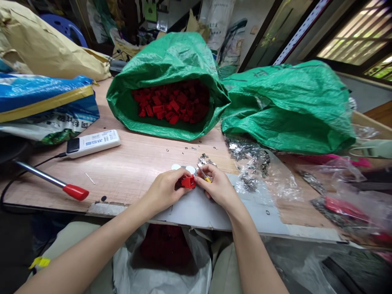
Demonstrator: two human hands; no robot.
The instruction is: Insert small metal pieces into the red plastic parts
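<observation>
Left hand (pixel 163 187) is pinching red part (pixel 188 182), right hand (pixel 218 187) clasping tool (pixel 208 179); metal bits (pixel 205 159), green bag (pixel 171 53) are lying at twelve o'clock, part at left hand's three.

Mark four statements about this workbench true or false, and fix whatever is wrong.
1. The left hand holds a red part. True.
2. The green bag on the left has blue pieces inside. False: it has red pieces.
3. The right hand holds a thin tool with a yellow section. True.
4. The white device lies to the right of both hands. False: it lies to their left.
</observation>
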